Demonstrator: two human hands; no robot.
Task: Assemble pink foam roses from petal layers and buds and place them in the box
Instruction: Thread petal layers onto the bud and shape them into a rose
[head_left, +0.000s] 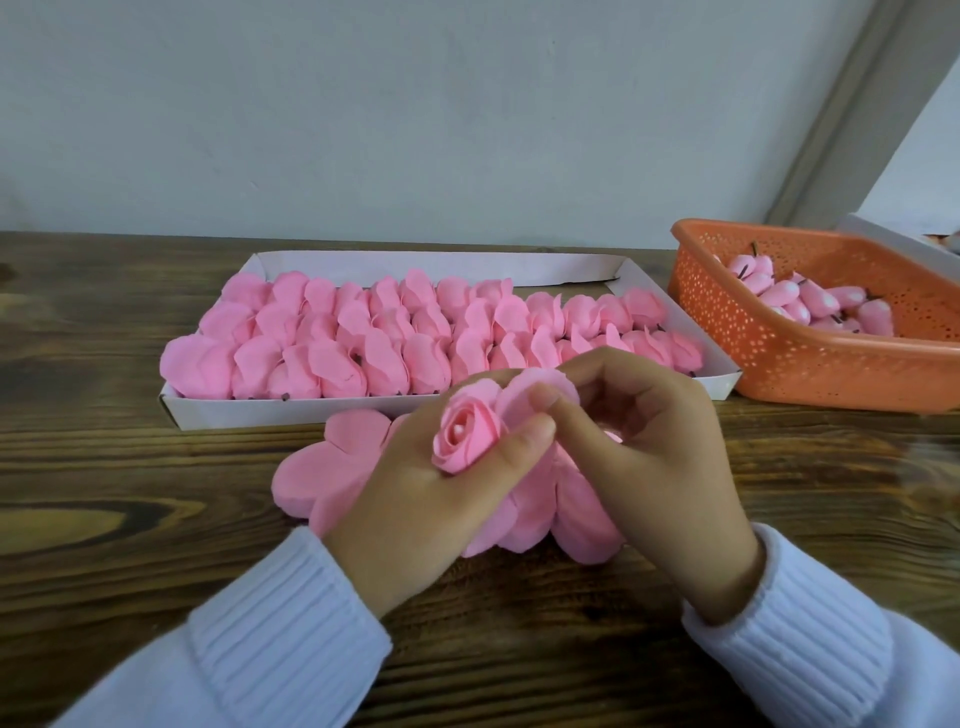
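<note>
We look forward and down from head height. The left hand (415, 499) and right hand (660, 457) lie close, above the table (104, 467).

A half-built pink foam rose (467, 436) is sitting in the grip of the left hand (415, 499), its tightly curled centre facing up. A loose outer petal (540, 392) is standing against its right side, pinched by the right hand (654, 457). Flat scalloped petal layers (322, 478) are lying stacked on the counter (130, 467) beneath, just in front of the white box (291, 410). Finished roses (363, 338) are filling the box in packed rows. Pink buds (810, 301) are lying heaped in the orange basket (779, 358) beside it.
</note>
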